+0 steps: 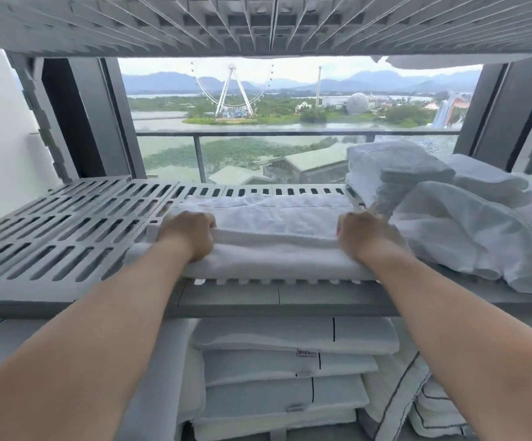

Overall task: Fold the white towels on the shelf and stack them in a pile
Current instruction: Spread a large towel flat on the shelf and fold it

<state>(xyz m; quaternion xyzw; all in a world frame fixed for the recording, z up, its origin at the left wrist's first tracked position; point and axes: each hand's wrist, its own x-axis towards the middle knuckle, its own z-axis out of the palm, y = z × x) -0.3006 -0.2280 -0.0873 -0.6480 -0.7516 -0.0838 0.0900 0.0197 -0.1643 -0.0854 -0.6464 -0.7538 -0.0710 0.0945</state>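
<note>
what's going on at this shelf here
A person is folding a white towel on the grey slatted shelf. The left hand and the right hand each grip one end of its doubled-over upper layer. To the right lies a rumpled heap of unfolded towels, with a few folded towels behind it. A stack of folded linen sits on the level below.
</note>
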